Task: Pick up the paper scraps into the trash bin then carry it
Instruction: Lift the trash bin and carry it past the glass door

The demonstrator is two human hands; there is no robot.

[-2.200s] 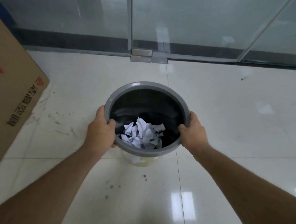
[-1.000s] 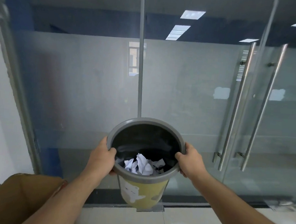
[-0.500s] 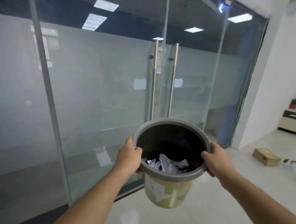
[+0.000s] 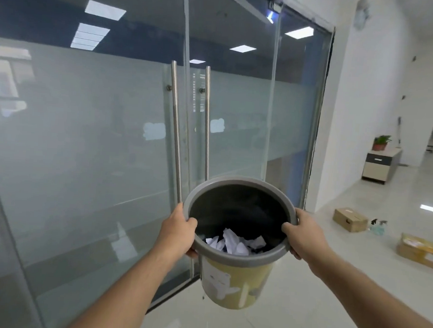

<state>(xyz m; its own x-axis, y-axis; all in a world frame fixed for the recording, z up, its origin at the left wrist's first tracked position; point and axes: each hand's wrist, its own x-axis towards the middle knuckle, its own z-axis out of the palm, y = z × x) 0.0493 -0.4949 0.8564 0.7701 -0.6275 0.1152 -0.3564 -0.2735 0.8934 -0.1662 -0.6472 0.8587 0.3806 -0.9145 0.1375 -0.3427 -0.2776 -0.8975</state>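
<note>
Hands, left and right, clamp opposite sides of the bin rim, which should stay level so scraps stay in.

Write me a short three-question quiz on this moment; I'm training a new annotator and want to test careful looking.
1. True or false: the trash bin stands on the floor.
2. Where are the paper scraps? A) on the floor B) inside the bin C) in the left hand
3. Fill in: the right hand grips the bin by its grey ____.

Key
1. False: both hands hold it in the air, by the glass door.
2. B
3. rim
</note>
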